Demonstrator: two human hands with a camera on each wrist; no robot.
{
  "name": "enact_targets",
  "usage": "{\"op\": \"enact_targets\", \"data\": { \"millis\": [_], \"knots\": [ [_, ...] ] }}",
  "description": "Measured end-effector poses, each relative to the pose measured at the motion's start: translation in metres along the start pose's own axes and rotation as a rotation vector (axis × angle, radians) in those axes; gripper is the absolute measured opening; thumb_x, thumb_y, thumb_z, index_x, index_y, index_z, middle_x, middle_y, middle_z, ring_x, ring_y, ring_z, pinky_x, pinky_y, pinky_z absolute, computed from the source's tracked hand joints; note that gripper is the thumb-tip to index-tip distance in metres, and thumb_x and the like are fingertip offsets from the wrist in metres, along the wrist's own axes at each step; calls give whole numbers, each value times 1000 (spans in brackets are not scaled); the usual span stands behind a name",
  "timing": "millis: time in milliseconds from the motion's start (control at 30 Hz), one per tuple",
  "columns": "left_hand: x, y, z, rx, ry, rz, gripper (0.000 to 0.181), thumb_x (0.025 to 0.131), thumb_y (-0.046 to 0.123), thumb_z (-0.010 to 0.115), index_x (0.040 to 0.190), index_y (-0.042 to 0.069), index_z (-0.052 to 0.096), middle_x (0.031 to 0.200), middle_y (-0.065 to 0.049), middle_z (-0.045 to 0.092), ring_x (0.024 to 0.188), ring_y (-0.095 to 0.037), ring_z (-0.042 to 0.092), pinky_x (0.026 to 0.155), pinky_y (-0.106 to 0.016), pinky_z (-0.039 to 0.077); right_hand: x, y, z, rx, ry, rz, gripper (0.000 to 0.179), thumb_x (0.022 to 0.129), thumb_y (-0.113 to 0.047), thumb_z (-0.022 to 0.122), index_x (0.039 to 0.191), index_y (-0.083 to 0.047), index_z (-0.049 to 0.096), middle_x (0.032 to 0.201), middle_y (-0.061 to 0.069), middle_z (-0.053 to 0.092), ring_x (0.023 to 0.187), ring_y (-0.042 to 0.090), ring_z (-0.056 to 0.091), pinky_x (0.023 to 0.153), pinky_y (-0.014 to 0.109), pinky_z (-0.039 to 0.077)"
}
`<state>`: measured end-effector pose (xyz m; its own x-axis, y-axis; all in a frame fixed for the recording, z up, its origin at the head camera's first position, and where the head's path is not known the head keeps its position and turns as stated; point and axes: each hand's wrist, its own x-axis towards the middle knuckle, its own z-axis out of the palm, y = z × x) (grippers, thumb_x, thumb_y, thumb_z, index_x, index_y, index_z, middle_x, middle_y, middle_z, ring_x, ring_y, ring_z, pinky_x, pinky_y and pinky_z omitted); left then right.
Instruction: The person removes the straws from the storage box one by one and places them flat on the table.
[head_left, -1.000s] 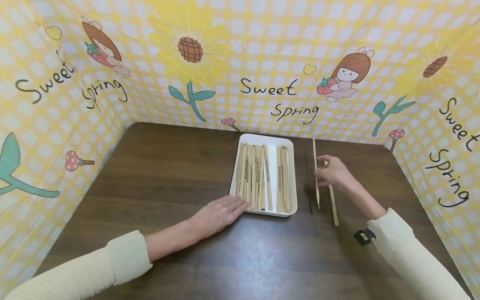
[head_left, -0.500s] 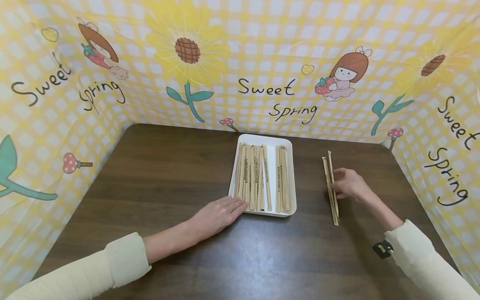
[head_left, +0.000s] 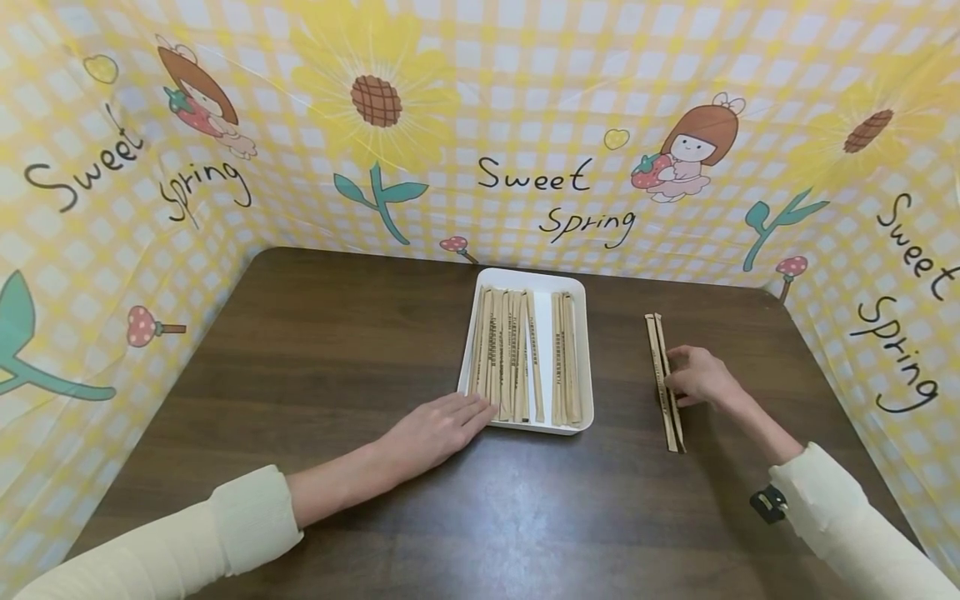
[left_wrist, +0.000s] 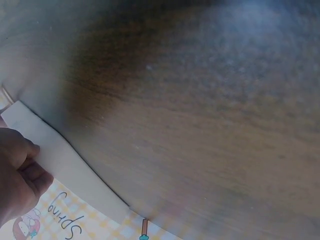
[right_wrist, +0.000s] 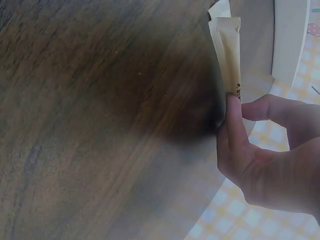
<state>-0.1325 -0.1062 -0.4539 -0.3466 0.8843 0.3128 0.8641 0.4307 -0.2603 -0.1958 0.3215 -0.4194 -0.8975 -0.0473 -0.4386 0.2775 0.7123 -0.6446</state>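
In the head view my right hand (head_left: 701, 375) pinches a paper-wrapped straw (head_left: 660, 329) that lies alongside another wrapped straw (head_left: 652, 337) on the table, right of the tray. The right wrist view shows thumb and fingers at the printed wrapper (right_wrist: 229, 50), whose flat sealed end points away from the hand. My left hand (head_left: 442, 423) rests at the near left corner of a white tray (head_left: 588, 379), with straight fingers over its rim. Inside the tray several wrapped straws (head_left: 502, 354) lie in a wide group at left and a narrower group (head_left: 566, 358) at right.
A dark wood-grain table (head_left: 337, 333) carries the tray. Yellow checked cloth walls (head_left: 525, 100) with printed flowers stand along its back and both sides. A bare strip of tray floor (head_left: 547, 342) separates the two straw groups.
My right hand has moved right with its straw, from left of the lying straw to its right, then brought it down beside that straw, ends nearly level. The left hand has stayed put.
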Motion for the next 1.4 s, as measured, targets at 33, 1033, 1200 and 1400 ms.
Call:
{"op": "enact_targets", "data": {
  "millis": [33, 1033, 1200, 1400],
  "knots": [
    [0, 0, 0, 2, 0, 1, 41, 91, 1, 65, 131, -2, 62, 126, -14, 66, 117, -25, 62, 100, -36, 48, 0, 0, 0, -2, 1, 1, 63, 92, 0, 57, 147, 13, 30, 107, 26, 61, 80, 25, 65, 68, 36, 60],
    [1, 0, -1, -1, -3, -13, 40, 90, 0, 67, 129, -2, 64, 125, -14, 67, 116, -25, 63, 99, -36, 49, -3, -34, 4, 85, 21, -117, 54, 95, -2, 55, 145, 12, 38, 121, 34, 59, 83, 30, 69, 75, 41, 60],
    [1, 0, 0, 3, 1, -11, 41, 89, 0, 67, 130, -2, 63, 124, -14, 67, 116, -25, 63, 99, -36, 49, -3, -56, 14, 179, -8, -161, 55, 96, 2, 55, 146, 12, 36, 125, 39, 54, 97, 41, 67, 80, 44, 58],
    [1, 1, 0, 2, 7, -11, 42, 88, 0, 68, 130, -2, 63, 124, -14, 67, 116, -24, 63, 99, -36, 49, 3, -81, 29, 238, -22, -223, 54, 95, 2, 58, 146, 9, 38, 122, 38, 54, 106, 47, 62, 82, 46, 57]
  ]
}}
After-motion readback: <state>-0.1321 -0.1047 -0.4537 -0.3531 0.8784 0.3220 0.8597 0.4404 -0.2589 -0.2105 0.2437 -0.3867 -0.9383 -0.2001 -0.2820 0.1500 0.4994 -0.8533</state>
